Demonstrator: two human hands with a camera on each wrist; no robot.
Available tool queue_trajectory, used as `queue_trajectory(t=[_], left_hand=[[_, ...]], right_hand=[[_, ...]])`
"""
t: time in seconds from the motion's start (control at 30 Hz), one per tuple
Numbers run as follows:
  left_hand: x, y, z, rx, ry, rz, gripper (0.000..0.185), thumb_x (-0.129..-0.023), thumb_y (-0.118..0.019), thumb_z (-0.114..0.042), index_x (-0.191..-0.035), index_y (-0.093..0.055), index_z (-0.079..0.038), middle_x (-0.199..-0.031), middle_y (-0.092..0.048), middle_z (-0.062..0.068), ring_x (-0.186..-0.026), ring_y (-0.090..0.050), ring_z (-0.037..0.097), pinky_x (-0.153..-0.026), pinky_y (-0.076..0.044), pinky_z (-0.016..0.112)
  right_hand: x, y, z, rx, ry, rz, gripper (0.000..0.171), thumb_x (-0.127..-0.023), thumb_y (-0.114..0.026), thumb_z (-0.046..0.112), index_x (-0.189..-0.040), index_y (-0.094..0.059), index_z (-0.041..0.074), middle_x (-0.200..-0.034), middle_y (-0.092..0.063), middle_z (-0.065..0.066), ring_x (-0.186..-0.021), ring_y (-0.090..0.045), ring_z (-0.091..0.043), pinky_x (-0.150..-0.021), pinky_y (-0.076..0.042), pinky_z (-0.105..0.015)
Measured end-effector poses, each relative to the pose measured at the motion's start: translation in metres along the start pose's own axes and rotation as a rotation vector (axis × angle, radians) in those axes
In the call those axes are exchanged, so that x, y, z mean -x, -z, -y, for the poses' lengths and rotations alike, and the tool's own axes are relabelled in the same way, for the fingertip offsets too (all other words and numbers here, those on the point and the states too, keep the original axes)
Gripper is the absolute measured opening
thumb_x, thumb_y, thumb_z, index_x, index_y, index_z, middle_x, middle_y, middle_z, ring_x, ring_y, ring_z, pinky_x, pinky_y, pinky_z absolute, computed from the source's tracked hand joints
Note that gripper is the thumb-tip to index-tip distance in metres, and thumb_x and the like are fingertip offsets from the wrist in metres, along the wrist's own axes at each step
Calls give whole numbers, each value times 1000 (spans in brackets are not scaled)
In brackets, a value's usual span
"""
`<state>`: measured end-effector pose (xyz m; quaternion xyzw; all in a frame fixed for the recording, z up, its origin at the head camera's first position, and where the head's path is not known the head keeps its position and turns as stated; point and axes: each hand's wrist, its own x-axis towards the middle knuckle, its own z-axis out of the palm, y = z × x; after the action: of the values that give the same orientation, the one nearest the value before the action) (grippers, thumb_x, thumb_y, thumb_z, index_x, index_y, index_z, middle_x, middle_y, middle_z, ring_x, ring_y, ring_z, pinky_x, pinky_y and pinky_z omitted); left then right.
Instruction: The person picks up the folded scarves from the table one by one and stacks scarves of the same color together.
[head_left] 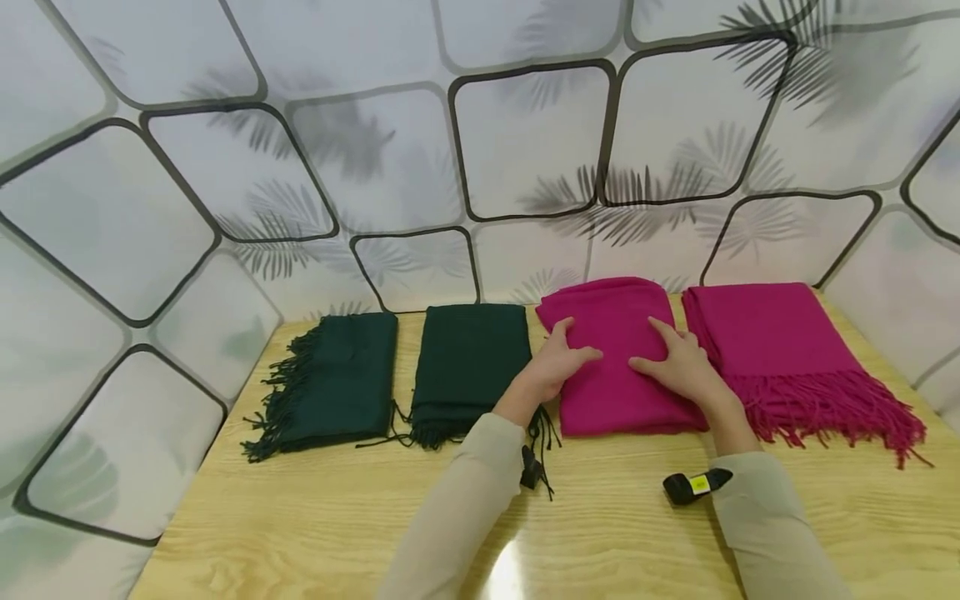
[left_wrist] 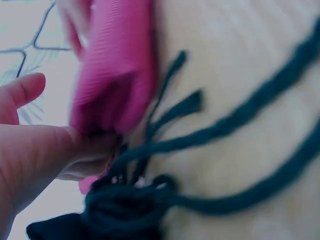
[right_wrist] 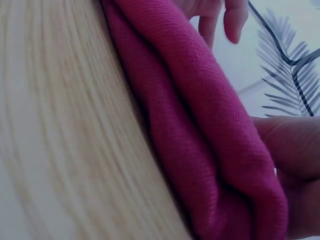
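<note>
A folded magenta scarf (head_left: 615,404) lies on the table between my two hands. My left hand (head_left: 549,368) rests at its left side, thumb and index finger spread over the cloth. In the left wrist view the thumb (left_wrist: 27,91) stands away from the scarf, while the other fingers reach in at its end, partly hidden. At the right side my right hand (head_left: 688,368) touches the scarf with spread thumb and index finger; its remaining fingers are hidden. The right wrist view shows the layered fold (right_wrist: 200,115) along the tabletop.
A second magenta scarf (head_left: 772,333) with long fringe lies just right. Two folded dark green scarves, one in the middle (head_left: 472,358) and one farther left (head_left: 348,379), lie on the wooden table (head_left: 300,525). Loose green tassels trail near my left wrist. Patterned fabric walls (head_left: 532,142) stand behind.
</note>
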<state>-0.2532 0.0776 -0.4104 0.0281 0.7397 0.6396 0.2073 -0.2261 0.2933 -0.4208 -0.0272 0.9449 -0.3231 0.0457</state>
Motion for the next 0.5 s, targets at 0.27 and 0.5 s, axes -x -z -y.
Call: queue_trajectory(t=[0.27,0.5], left_hand=[[0,-11,4,-76,42,-139,75,-88,-70,-10,-150,-29,-11,-142,-42,15,-122,-49,32,-99,-47,47],[3,-4,-1,-70,85,-27,81,-93,-64,-20,-156,-13,-12,-134,-48,20,-115,-56,32,-96,-49,48]], right_hand=[[4,4,-9,-225,-40,49,98,-92,-72,34,-159,-9,0,-151,-21,-42,-134,-33,-54,-103,-36,-64],[11,4,-11,-466,-129,68,96,-93,-70,36,-160,-8,6,-151,-22,-39,-123,-48,-50,-88,-53,-52]])
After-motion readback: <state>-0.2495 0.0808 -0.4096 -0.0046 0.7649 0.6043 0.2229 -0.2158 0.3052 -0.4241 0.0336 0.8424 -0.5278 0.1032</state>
